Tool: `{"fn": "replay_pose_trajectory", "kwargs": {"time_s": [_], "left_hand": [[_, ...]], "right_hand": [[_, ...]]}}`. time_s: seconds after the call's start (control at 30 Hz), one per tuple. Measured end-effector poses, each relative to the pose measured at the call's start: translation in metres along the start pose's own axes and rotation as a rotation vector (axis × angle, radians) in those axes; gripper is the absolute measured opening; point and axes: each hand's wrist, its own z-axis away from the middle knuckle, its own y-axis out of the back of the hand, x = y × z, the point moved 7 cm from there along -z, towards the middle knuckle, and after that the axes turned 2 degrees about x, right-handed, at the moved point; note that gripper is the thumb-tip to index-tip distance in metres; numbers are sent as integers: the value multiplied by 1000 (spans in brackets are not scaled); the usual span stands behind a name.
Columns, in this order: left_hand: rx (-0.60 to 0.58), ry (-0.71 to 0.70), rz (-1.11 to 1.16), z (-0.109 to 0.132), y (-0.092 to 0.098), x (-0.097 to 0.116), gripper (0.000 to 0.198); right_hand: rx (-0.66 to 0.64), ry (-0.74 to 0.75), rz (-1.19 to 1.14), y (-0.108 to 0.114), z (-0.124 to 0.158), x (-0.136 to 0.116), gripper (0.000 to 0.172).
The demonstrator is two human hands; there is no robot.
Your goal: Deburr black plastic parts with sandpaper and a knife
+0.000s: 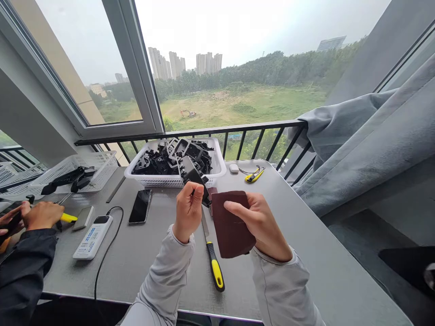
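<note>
My left hand (189,212) is closed around a black plastic part (190,171), holding it up in front of the white basket. In my right hand (263,222) is a dark brown sheet of sandpaper (233,228), folded, with my thumb flat across its face. The sheet hangs close to the lower end of the black part; whether they touch I cannot tell. Beneath my hands a knife with a yellow and black handle (215,267) lies on the table, its blade partly hidden behind my left hand and the sheet.
A white basket (175,181) full of black plastic parts stands by the railing. On the grey table (142,262) lie a phone (140,206), a power bank (93,237) with a cable, and a yellow cutter (254,175). At left, a co-worker's hands (42,214) work near another basket (98,174).
</note>
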Motion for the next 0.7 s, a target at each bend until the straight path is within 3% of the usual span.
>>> {"fn": "replay_pose_trajectory", "kwargs": {"time_s": [0.1,0.27,0.43,0.57,0.7], "left_hand": [[1,3,-4,-1,0,1,38],[16,28,13,-1,2,-1,40],[-9,33,28,-2,0,-3,39],[-25,70,71,-2,-1,-4,36],[-96,183,256,0,-6,-5,35]], "right_hand": [[-61,-28,40,-5,0,2,18],[-20,-20,22,-2,-2,1,18],[-63,-38,38,-7,-1,3,18],[-9,-43,-6,-3,-3,3,15],[54,-37,-143,4,-7,3,14]]}}
